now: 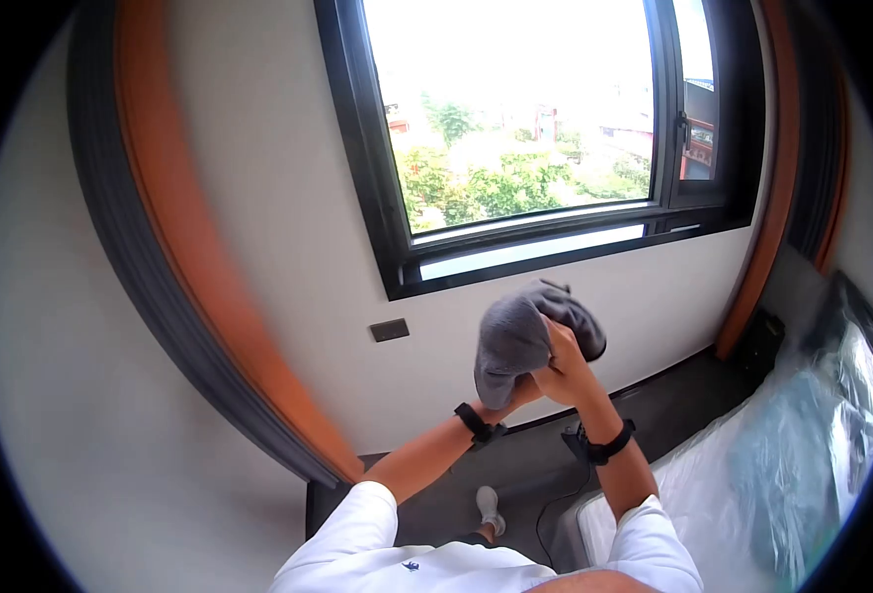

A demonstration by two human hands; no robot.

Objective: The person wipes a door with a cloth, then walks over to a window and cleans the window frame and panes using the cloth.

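A bunched piece of grey cloth [511, 338] is held up in front of me, below the window. Its left side is rounded and lighter, and a darker fold hangs out to the right. My right hand [567, 370] is closed around the middle of the cloth, fingers wrapped into it. My left hand [527, 389] is against its underside, close to the right hand. The cloth covers most of the left fingers, but they appear closed on it. Dark bands circle both wrists.
A black-framed window [397, 267] is ahead, with a dark wall socket [390, 330] below it. Orange and grey curtains [194, 247] hang at the left. A bed under clear plastic [752, 474] stands at the right. A dark cable [547, 514] runs along the floor near my shoe [490, 506].
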